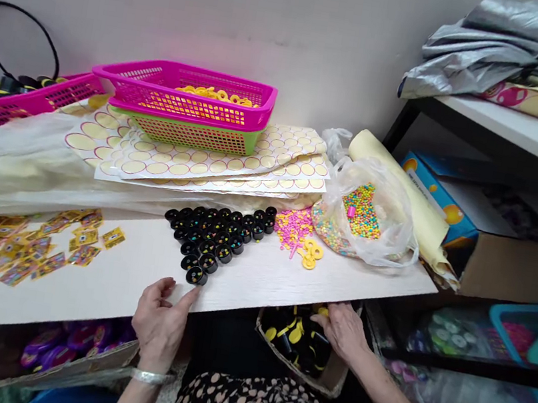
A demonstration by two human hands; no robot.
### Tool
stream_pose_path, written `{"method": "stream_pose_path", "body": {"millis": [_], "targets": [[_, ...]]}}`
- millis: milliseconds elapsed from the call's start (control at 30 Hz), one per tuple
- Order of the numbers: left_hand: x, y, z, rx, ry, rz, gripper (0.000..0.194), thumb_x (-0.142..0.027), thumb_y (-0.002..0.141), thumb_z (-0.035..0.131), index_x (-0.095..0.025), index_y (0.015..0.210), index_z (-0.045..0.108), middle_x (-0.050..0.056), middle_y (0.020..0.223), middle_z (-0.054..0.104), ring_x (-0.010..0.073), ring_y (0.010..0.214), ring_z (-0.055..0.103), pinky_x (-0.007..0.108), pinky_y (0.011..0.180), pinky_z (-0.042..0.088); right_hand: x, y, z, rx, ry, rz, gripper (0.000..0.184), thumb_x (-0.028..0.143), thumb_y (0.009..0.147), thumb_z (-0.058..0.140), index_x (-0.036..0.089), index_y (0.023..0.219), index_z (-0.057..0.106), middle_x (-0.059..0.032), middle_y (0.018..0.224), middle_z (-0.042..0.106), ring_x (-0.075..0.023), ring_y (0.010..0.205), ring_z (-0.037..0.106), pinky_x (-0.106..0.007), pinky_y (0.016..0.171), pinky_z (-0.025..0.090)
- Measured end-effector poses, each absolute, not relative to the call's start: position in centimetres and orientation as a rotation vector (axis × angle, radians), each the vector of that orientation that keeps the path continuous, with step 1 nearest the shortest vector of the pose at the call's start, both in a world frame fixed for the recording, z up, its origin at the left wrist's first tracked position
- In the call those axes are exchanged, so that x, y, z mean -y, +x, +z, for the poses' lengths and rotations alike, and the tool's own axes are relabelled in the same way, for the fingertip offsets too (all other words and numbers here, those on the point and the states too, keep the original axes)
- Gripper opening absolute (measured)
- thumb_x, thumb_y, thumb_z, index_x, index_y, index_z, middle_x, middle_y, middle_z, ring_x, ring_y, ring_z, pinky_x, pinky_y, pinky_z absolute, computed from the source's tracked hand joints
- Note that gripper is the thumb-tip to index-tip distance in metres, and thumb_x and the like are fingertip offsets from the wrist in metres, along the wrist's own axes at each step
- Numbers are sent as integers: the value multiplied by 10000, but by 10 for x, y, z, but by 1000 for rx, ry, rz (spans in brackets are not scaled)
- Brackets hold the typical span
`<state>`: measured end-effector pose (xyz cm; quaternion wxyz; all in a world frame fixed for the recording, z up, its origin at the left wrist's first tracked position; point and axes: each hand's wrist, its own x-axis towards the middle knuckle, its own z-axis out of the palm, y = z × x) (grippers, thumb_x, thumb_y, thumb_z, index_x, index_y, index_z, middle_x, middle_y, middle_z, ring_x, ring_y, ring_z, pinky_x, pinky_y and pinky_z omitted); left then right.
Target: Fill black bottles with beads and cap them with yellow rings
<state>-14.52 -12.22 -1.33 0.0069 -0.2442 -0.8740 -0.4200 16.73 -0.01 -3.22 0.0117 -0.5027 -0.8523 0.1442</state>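
Observation:
My left hand (161, 321) rests at the table's front edge, fingers apart and nothing in them. Just beyond it stands a cluster of small round black cups (206, 246), their open tops showing coloured beads inside. My right hand (345, 331) reaches over a cardboard box (336, 380) below the table edge. Black and yellow plastic pieces (292, 336) fill that box. The right fingertips are beside a yellow piece and partly hidden, so their grip does not show. Pink beads (294, 225) and yellow ring pieces (310, 253) lie right of the cups.
A plastic bag of coloured beads (380, 235) sits at the right. Gold wrappers (36, 251) are scattered left. Stacked baskets (186, 108) stand on sticker sheets (213, 169) at the back. Purple items (60, 345) fill a box below; a shelf (527, 129) is at right.

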Motion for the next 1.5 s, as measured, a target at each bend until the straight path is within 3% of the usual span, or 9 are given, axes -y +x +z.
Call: {"method": "stream_pose_path", "body": {"millis": [133, 300, 533, 700, 800, 900, 1100, 1300, 1500], "targets": [[115, -145, -12, 2781, -910, -1153, 539, -574, 574, 658, -187, 948, 634, 33, 887, 641, 212, 825, 567, 323, 736, 445, -8, 168, -39, 2685, -1566, 414, 270, 210, 789, 479, 95, 970, 644, -160, 966, 650, -286, 985, 560, -347, 850, 418], [113, -140, -12, 2707, -999, -1043, 418, -532, 664, 592, -194, 903, 654, 40, 830, 652, 229, 816, 558, 335, 735, 440, -15, 173, -61, 2651, -1682, 283, 292, 119, 724, 452, 104, 927, 660, -158, 949, 655, -278, 939, 579, -348, 826, 421], [103, -100, -10, 2359, -1546, -1242, 222, -345, 708, 630, -187, 865, 619, 40, 813, 638, 188, 762, 548, 299, 717, 448, -13, 165, -50, 2581, -1774, 282, 295, 208, 772, 502, 97, 1018, 621, -173, 1000, 634, -281, 979, 562, -359, 863, 397], [64, -67, 0, 2383, -1953, -1203, 74, -252, 746, 576, -195, 787, 599, 26, 758, 620, 179, 751, 511, 302, 698, 427, 10, 157, 0, 2669, -1757, 481, 152, 264, 828, 489, 179, 830, 614, -83, 777, 640, -223, 764, 595, -292, 641, 392], [40, -59, 3, 2428, -2023, -1189, 79, -236, 725, 581, -194, 789, 602, 28, 759, 615, 186, 760, 510, 316, 705, 420, 3, 137, 28, 2666, -1493, 496, 230, 259, 894, 392, 206, 758, 569, -33, 760, 601, -157, 703, 560, -256, 610, 348], [26, -57, 1, 2476, -2018, -1236, 116, -245, 710, 608, -192, 814, 610, 30, 790, 621, 191, 789, 524, 322, 725, 423, -28, 106, 39, 2625, -1207, 360, 213, 203, 900, 382, 183, 820, 578, -49, 863, 575, -158, 824, 517, -255, 688, 335], [27, -60, -6, 2440, -2056, -1462, 491, -406, 631, 728, -179, 1046, 594, 62, 994, 624, 217, 909, 539, 345, 791, 435, -88, 55, 22, 2815, -980, 177, 154, 211, 848, 477, 178, 813, 623, -61, 877, 555, -194, 838, 424, -298, 687, 284], [26, -61, -4, 2425, -2128, -1354, 295, -411, 729, 646, -211, 945, 632, 35, 951, 631, 192, 874, 528, 322, 782, 415, -92, 50, 22, 2900, -971, 52, 193, 138, 841, 413, 145, 805, 602, -89, 862, 558, -211, 843, 419, -321, 696, 271], [27, -60, -1, 2444, -2146, -1315, 277, -430, 754, 611, -225, 939, 631, 18, 940, 630, 182, 871, 514, 305, 774, 400, -61, 87, 38, 2742, -1285, 836, 175, 214, 873, 391, 173, 770, 526, -16, 758, 560, -141, 714, 487, -246, 620, 314]]}}
